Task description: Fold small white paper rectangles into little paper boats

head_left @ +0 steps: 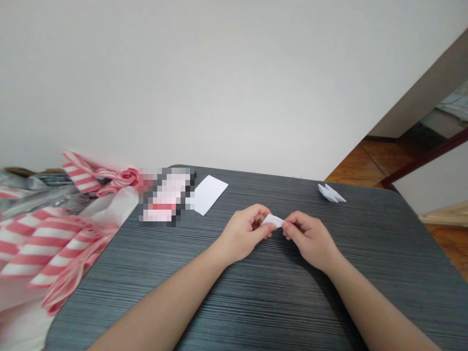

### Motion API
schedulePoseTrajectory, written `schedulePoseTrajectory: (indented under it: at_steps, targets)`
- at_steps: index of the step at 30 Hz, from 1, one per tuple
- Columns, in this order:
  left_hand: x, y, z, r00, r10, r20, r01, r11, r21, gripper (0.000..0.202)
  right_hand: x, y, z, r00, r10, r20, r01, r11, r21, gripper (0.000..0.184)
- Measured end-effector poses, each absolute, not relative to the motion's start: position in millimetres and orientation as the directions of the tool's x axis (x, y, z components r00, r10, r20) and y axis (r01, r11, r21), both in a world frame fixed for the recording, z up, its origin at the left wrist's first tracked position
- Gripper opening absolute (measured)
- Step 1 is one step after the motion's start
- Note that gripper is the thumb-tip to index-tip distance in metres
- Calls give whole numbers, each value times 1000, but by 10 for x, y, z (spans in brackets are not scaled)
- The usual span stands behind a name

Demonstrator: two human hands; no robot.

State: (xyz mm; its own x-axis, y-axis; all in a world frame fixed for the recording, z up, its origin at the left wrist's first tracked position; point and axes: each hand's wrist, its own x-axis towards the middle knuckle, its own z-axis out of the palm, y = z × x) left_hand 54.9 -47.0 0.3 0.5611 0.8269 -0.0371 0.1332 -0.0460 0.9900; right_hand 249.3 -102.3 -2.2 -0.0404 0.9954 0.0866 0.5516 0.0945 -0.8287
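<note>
A small folded piece of white paper [273, 221] is pinched between both hands, a little above the dark table. My left hand [245, 233] grips its left end, thumb in front and fingers behind. At the other end, the thumb and fingertips of my right hand [308, 239] close on its corner. Part of the paper is hidden by the fingers. Farther back to the right lies a pointed folded paper piece [331, 193]. Flat sheets of white paper [210, 194] rest to the left of my hands.
The dark, wood-grained table [226, 302] has rounded corners and meets a white wall [234, 83] at the back. A pixelated pink and dark rectangular item [166, 197] lies at its left edge. Red-and-white striped cloth [54, 239] is heaped beside the table.
</note>
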Motion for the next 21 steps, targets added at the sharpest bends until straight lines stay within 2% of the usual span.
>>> schedulePoseTrajectory:
  at_steps: [13, 21]
  targets:
    - [550, -465, -62, 563, 825, -40, 143, -50, 988, 15, 2485, -1024, -22, -58, 997, 58, 546, 81, -834, 22]
    - [547, -465, -49, 556, 831, -30, 141, -58, 988, 11, 2494, -1012, -1, -115, 993, 21, 511, 77, -856, 18]
